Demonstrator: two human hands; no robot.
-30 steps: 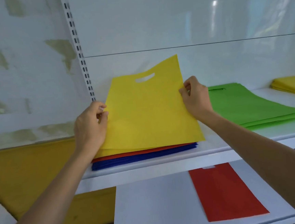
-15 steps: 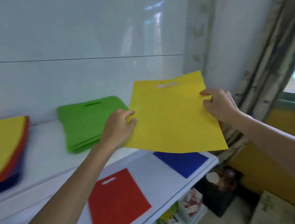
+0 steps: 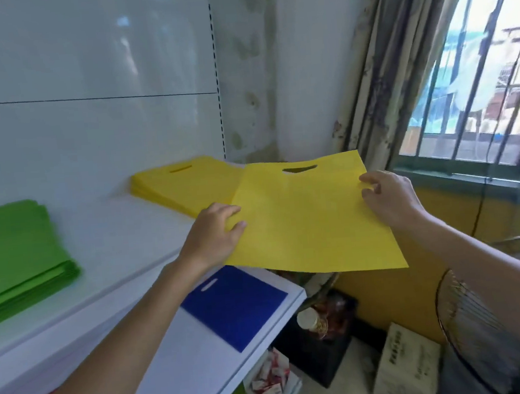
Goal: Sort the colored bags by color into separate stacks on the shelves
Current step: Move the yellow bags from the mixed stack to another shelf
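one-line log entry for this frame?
phase: transfer | held: yellow bag, left hand and right hand pinching its side edges | target: likely yellow stack on upper shelf | placed: not yet

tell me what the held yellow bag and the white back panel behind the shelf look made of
The yellow bag: likely thin non-woven fabric, matte; no sheen, holds fairly flat gripped only at its sides, punched handle slot. The back panel: smooth, glossy white, maybe painted metal or laminate; it mirrors window light, and a thin seam crosses it.
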